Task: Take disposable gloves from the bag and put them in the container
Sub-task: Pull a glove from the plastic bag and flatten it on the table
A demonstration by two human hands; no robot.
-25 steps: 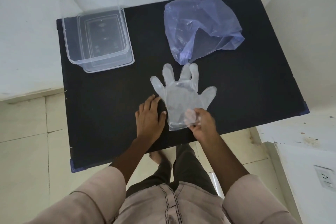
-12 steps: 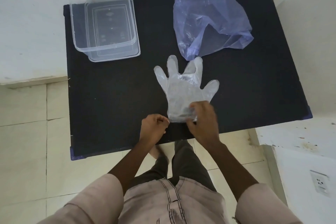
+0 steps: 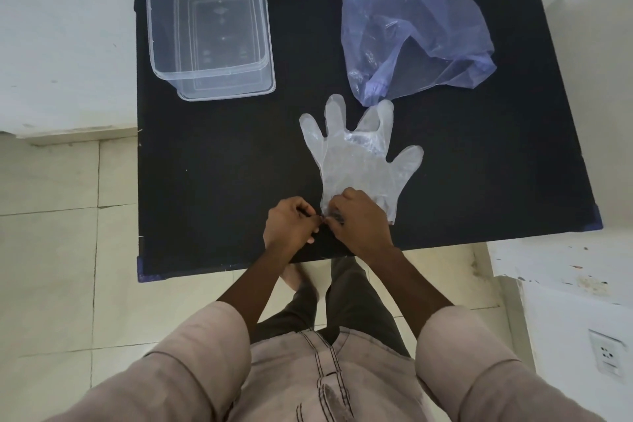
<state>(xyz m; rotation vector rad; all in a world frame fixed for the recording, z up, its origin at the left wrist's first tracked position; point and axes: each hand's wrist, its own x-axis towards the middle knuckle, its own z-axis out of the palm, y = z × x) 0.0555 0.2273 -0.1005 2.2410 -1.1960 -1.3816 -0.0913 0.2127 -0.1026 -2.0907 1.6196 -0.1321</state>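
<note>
A clear disposable glove (image 3: 356, 154) lies flat on the black table (image 3: 212, 175), fingers pointing away from me. My left hand (image 3: 291, 226) and my right hand (image 3: 359, 219) meet at the glove's cuff near the table's front edge, both pinching its left corner. The thin purple plastic bag (image 3: 411, 34) lies crumpled at the back right, just beyond the glove's fingertips. The clear plastic container (image 3: 209, 38) stands at the back left corner with nothing visible inside it.
Pale floor tiles (image 3: 61, 250) lie to the left and below the table. A white wall ledge with a socket (image 3: 609, 356) runs along the right. My legs and one foot show under the table's front edge.
My left hand lifted off the table beside the glove, closed into a pinch and moved to the cuff's corner. My right hand shifted left along the cuff to meet it.
</note>
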